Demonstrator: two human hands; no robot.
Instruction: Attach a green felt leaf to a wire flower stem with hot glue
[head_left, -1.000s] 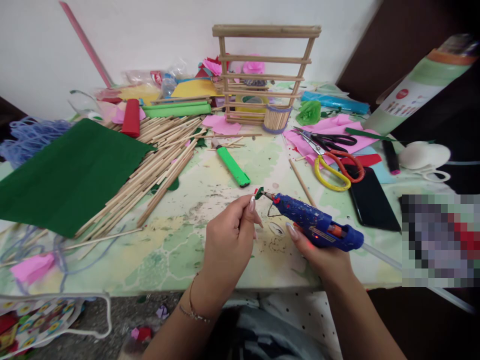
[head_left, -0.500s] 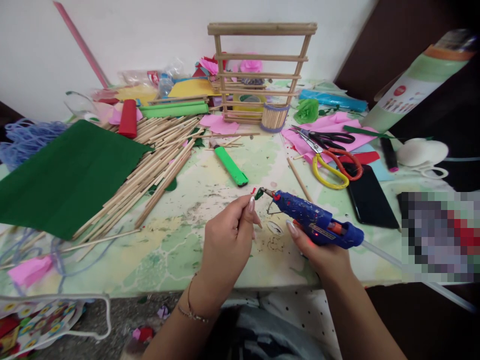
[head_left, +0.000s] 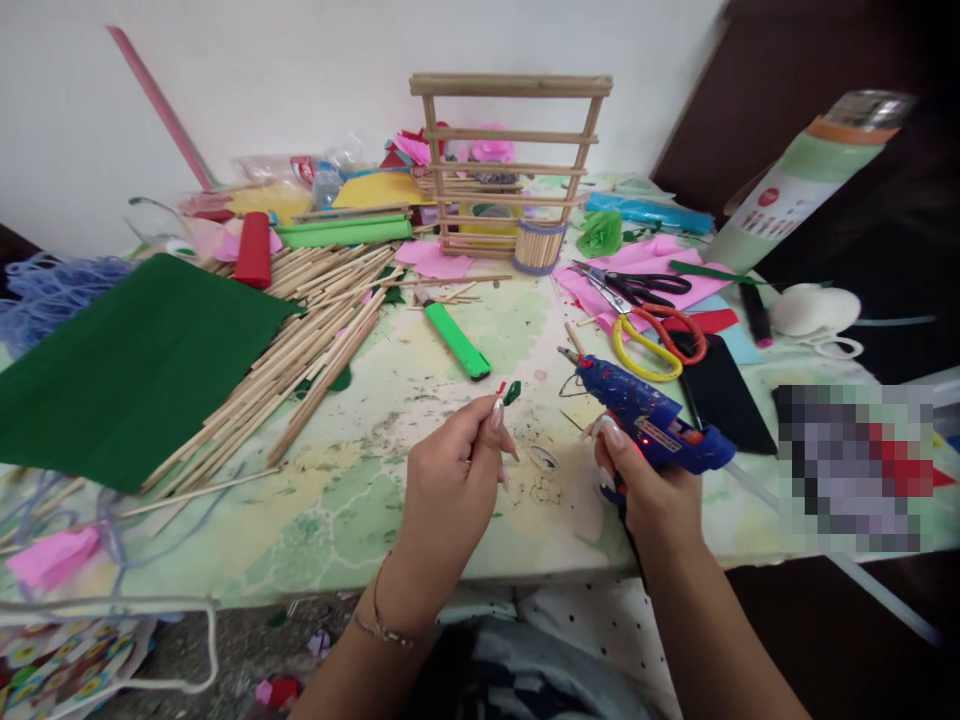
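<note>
Poking from glue gun (head_left: 634,396): glue stick (head_left: 753,486)

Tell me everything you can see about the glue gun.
The glue gun has a blue body, apparently plastic, flecked with red and pale spots, with a metal-looking nozzle and a bent wire stand beneath it. A red light glows on its side, near a label too small to read, and a translucent stick runs from its back. The right hand holds it above the table, nozzle pointing forward and left, apart from the green piece in the left hand.
</note>
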